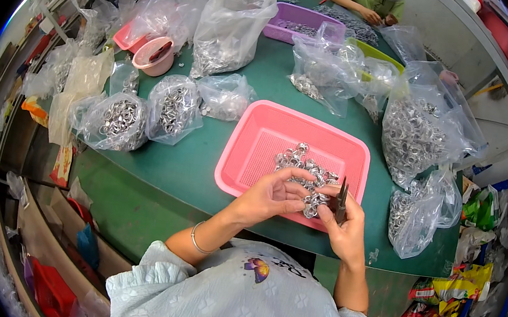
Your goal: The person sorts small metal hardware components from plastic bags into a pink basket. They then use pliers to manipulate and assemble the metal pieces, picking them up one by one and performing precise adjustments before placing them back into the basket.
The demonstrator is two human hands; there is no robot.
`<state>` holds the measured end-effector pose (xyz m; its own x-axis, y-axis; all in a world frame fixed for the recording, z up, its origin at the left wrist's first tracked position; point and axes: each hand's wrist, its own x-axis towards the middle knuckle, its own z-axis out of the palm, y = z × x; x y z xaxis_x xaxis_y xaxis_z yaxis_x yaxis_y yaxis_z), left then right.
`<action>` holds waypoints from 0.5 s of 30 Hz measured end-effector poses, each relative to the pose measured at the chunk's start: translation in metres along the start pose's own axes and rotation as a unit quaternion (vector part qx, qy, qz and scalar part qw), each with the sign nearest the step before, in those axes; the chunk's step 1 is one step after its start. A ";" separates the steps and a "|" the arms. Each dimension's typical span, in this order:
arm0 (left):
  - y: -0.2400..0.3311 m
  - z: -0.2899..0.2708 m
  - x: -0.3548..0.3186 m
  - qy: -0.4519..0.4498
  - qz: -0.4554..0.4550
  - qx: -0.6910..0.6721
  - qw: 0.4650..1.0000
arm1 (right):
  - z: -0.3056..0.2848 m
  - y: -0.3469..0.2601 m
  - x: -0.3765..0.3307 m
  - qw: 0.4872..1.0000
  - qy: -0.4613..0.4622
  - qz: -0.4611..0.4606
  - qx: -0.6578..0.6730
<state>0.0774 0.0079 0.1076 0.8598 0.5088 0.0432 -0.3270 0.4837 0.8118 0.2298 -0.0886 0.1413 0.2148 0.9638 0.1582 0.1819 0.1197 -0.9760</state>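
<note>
Right fingers point(353, 210) clamped on dark tool point(342, 201), lower end hidden; left fingers point(291, 174) curled; grip on metal pieces point(312, 206) unclear

Hands point(272, 195) over pink basket point(242, 148), silvery metal pieces point(313, 205) (ring-like) between them, pointed black tool point(341, 203)

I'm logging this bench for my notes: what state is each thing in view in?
Pink basket: upright, open-topped, partly filled.
Metal pieces: loose, heaped in the basket, some between the hands.
Left hand: fingers curved; grip unclear.
Right hand: closed on the dark tool.
Purple tray: open-topped, partly filled.
Pink bowl: upright, holding a dark item.
Tall clear bag: upright, partly filled.
</note>
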 end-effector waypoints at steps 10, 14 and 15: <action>-0.027 0.017 -0.020 0.118 0.124 0.116 0.978 | 0.013 0.012 -0.017 0.997 0.073 0.026 -0.018; -0.023 0.008 -0.024 0.087 0.072 -0.018 0.993 | 0.010 0.000 -0.018 0.986 0.083 0.037 -0.137; -0.023 0.006 -0.024 0.081 0.061 -0.057 0.993 | 0.005 0.002 -0.016 0.993 0.088 0.045 -0.069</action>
<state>0.0662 -0.0197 0.0917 0.7392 0.6726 0.0352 -0.4750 0.4834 0.7353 0.2216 -0.1030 0.1360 0.3983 0.9111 0.1063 0.2820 -0.0114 -0.9594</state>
